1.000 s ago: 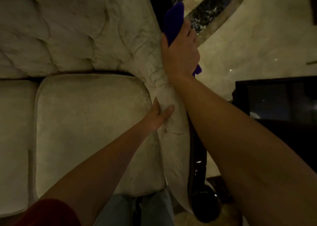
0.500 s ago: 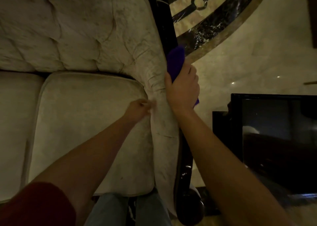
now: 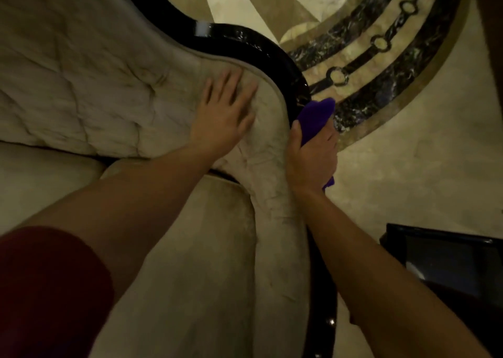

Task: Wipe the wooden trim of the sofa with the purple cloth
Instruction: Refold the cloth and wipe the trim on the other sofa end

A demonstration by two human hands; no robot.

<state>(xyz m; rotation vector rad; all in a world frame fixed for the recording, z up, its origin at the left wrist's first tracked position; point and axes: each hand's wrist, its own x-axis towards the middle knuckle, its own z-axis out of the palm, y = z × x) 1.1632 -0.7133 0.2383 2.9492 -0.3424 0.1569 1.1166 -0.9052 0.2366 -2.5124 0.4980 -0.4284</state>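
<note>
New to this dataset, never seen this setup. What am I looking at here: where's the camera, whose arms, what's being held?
There is no robot. A person wears one wide-angle camera on the head, looking down at their own arms, so the picture bends at the edges. The right hand grips a purple cloth and presses it against the glossy dark wooden trim that runs along the edge of the sofa. The left hand lies flat and open on the pale tufted upholstery beside that trim, holding nothing. Below is a seat cushion. To the right is a polished patterned floor and a dark piece of furniture.
</note>
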